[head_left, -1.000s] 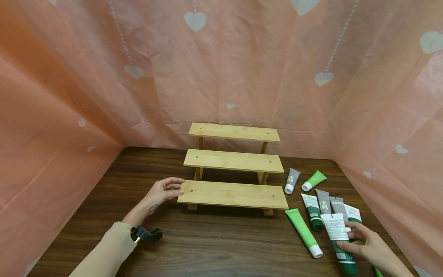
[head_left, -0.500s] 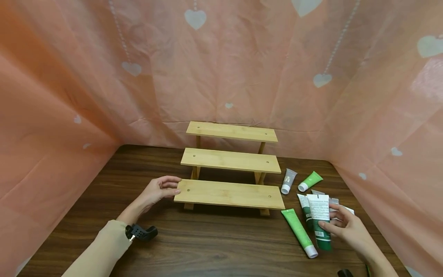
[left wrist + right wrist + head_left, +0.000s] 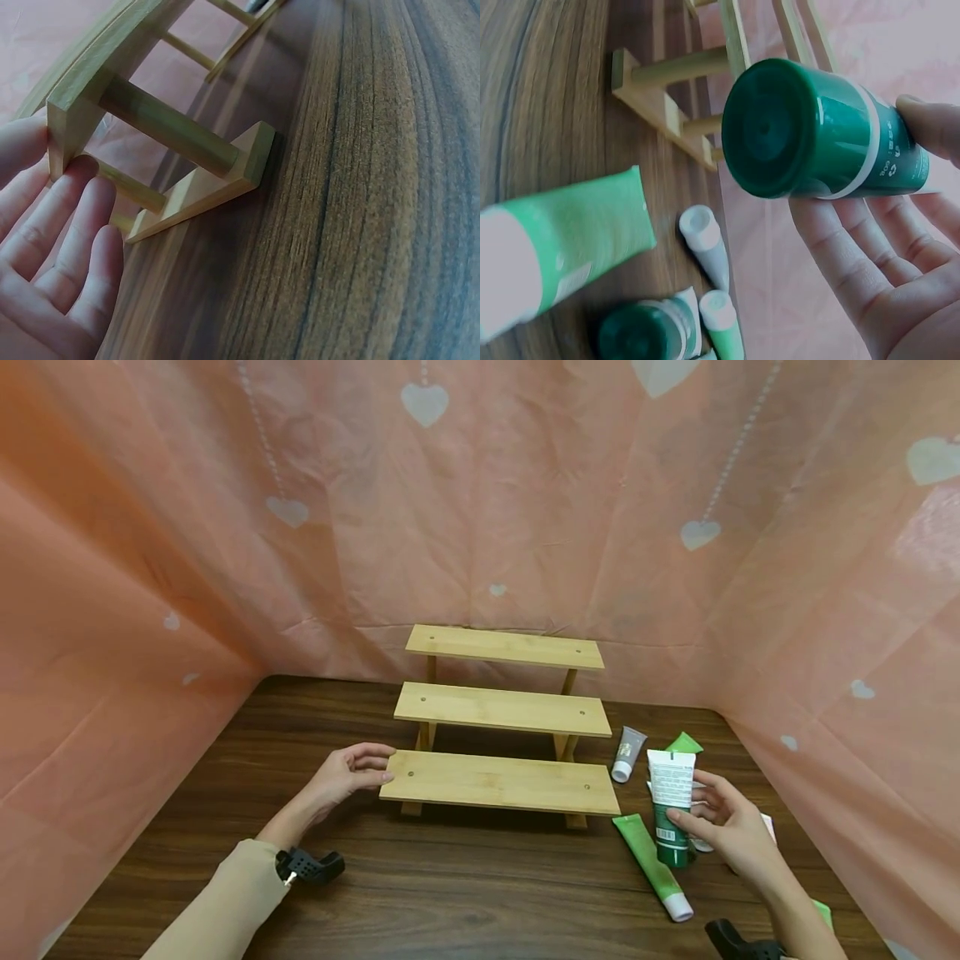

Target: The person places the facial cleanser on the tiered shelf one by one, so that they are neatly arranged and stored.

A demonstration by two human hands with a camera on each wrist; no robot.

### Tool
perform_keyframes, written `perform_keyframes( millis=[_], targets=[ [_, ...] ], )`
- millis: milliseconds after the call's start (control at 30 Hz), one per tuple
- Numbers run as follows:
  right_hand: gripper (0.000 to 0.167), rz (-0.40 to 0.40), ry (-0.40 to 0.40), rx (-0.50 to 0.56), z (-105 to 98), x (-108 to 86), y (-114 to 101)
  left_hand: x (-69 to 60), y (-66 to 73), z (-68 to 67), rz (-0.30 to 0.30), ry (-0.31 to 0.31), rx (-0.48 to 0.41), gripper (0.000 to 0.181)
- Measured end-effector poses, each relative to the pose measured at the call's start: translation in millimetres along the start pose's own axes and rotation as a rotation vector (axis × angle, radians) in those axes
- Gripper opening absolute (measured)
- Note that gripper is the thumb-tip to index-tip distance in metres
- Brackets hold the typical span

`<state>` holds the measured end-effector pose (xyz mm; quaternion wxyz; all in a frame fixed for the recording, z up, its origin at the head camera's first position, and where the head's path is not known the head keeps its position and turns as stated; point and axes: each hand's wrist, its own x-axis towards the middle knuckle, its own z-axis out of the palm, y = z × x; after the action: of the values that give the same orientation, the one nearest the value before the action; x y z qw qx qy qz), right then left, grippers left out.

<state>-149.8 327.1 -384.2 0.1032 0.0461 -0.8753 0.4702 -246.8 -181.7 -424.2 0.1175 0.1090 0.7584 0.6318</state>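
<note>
Remotely, I read the layout off the head view: a three-tier wooden stand (image 3: pixel 502 708) mid-scene on the dark tabletop (image 3: pixel 450 893), loose tubes to its right. The wrist views fill in what that one hides. Left wrist: a round post (image 3: pixel 172 131) and a base rail (image 3: pixel 202 187) beneath the front board. Right wrist: the round, flat base of a dark green cap (image 3: pixel 769 131), plus a second dark green cap (image 3: pixel 634 334) on the table, mostly covered in the head view.

Left hand (image 3: pixel 339 783): partly closed, thumb and fingertips gripping the left end of the lowest shelf (image 3: pixel 498 781). Right hand (image 3: pixel 731 831): bent round a white-and-green tube (image 3: pixel 672 802), thumb on its near face, fingers behind.

I place that tube just left of the right palm, upright, cap down, raised off the table, right of the lowest shelf and apart from it. Nearer lies a long light green tube (image 3: pixel 648 856), white cap toward the near side; farther, a grey tube (image 3: pixel 628 753) and a small green tube (image 3: pixel 684 743), the latter partly hidden.
</note>
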Motion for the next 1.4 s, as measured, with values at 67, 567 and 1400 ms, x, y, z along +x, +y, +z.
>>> perform_keyframes(
  millis=[67,567,1400],
  targets=[
    [0.061,-0.006,0.002,-0.013,2,2.8,-3,2.9,-6.3,-0.8,0.000,0.006,-0.011,0.045],
    [0.064,-0.043,-0.009,0.001,28,23.7,-20,12.1,-29.7,-2.5,0.049,0.035,-0.028,0.050],
    [0.056,-0.184,-0.007,0.213,66,61.0,-41,4.9,-7.5,2.0,0.034,0.034,-0.037,0.044]
  ],
)
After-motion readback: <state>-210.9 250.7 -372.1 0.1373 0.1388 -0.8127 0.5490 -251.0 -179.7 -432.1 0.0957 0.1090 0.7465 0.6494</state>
